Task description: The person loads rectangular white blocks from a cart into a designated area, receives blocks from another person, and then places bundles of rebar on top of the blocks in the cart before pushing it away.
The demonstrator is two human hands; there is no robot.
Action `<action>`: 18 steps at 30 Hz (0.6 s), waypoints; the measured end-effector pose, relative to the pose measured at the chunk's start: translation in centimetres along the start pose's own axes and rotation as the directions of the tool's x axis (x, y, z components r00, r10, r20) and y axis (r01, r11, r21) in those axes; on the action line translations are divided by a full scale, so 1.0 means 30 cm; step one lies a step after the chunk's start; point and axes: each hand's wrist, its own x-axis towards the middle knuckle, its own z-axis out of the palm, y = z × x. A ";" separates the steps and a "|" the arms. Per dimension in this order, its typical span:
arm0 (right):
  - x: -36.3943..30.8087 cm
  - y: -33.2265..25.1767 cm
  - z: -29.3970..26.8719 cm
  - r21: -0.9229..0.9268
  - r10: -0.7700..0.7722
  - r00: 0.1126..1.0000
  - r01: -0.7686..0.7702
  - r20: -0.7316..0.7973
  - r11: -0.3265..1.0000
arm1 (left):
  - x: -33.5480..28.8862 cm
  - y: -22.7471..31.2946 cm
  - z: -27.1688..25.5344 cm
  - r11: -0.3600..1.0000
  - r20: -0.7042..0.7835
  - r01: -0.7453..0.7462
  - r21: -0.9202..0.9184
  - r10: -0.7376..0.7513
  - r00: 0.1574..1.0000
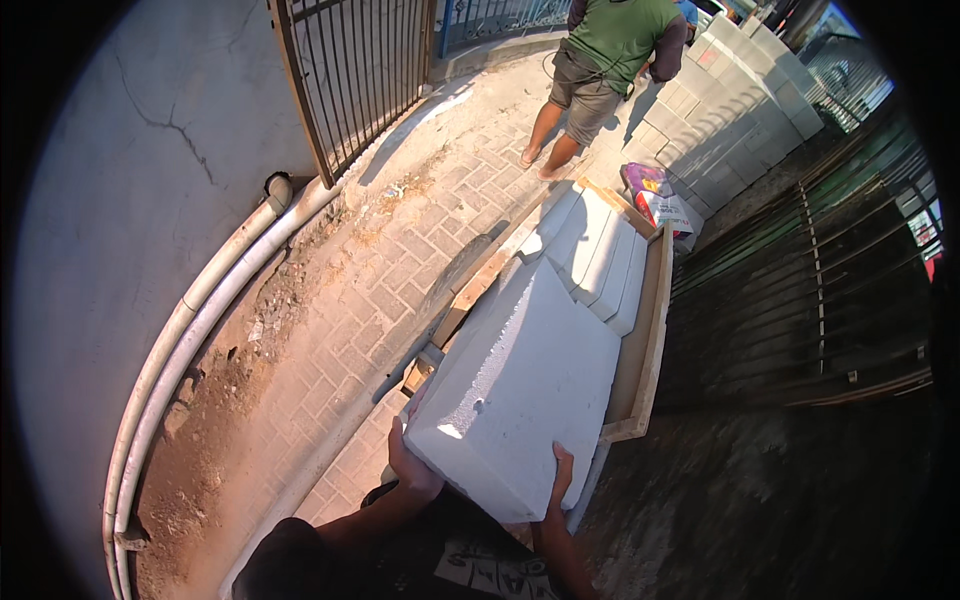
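Observation:
A large white lightweight concrete block [545,375] lies tilted between my two hands, its near end close to my body. My left hand [410,462] grips the left side of its near end, with part of the fingers hidden under or behind the block. On the right side of the near end, my right hand [556,490] presses with the thumb up along the face, its other fingers out of sight. Past its far end, more white blocks [590,245] lie side by side in a wooden-sided cart [652,350].
A person [600,80] in a green top and shorts stands ahead on the paving [420,235]. Stacked grey-white blocks [725,115] and colourful bags [660,205] are at the far right. Pipes [190,320] run along the left wall, beside a metal gate [355,80]. Dark bars [810,270] line the right.

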 end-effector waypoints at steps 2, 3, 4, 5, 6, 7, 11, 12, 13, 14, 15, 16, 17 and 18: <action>-0.008 0.057 -0.063 -0.202 -0.114 0.988 0.133 0.106 0.970 | 0.012 -0.029 -0.039 0.999 -0.066 0.020 -0.047 -0.023 0.998; 0.026 0.131 -0.149 -0.390 -0.230 0.948 0.301 0.219 0.870 | 0.029 -0.020 -0.095 0.992 -0.057 0.031 -0.119 -0.039 0.998; 0.018 0.159 -0.154 -0.476 -0.257 0.934 0.349 0.249 0.807 | 0.039 -0.027 -0.140 0.998 -0.049 -0.045 -0.037 0.043 0.998; 0.009 0.176 -0.137 -0.528 -0.276 0.926 0.374 0.256 0.763 | 0.052 -0.023 -0.163 0.992 -0.040 -0.121 0.046 0.123 0.992; 0.014 0.187 -0.119 -0.565 -0.300 0.921 0.390 0.250 0.727 | 0.080 -0.022 -0.181 0.991 -0.027 -0.124 0.050 0.126 0.992; 0.024 0.205 -0.105 -0.605 -0.334 0.914 0.402 0.228 0.687 | 0.095 -0.017 -0.203 0.926 -0.025 -0.205 0.316 0.225 0.974; 0.055 0.227 -0.054 -0.774 -0.458 0.869 0.417 0.187 0.476 | 0.097 -0.007 -0.264 0.970 -0.183 -0.178 0.167 0.208 0.961; 0.058 0.213 -0.061 -0.809 -0.466 0.859 0.421 0.210 0.411 | 0.093 -0.011 -0.277 0.970 -0.201 -0.164 0.182 0.200 0.959; 0.056 0.201 -0.069 -0.844 -0.449 0.859 0.419 0.248 0.336 | 0.095 -0.011 -0.287 0.966 -0.241 -0.192 0.175 0.231 0.943; 0.059 0.192 -0.073 -0.869 -0.431 0.856 0.421 0.286 0.260 | 0.091 -0.008 -0.298 0.960 -0.280 -0.220 0.171 0.262 0.924; 0.061 0.182 -0.085 -0.898 -0.398 0.841 0.432 0.367 0.085 | 0.088 -0.008 -0.319 0.960 -0.293 -0.216 0.176 0.260 0.920; 0.056 0.192 -0.086 -0.902 -0.386 0.849 0.423 0.360 0.089 | 0.078 -0.002 -0.343 0.972 -0.267 -0.201 0.119 0.227 0.937; 0.066 0.193 -0.074 -0.893 -0.397 0.847 0.432 0.355 0.124 | 0.088 0.001 -0.347 0.981 -0.230 -0.183 0.057 0.192 0.954; 0.068 0.202 -0.069 -0.883 -0.406 0.845 0.441 0.349 0.158 | 0.080 -0.003 -0.354 0.984 -0.218 -0.173 0.038 0.177 0.960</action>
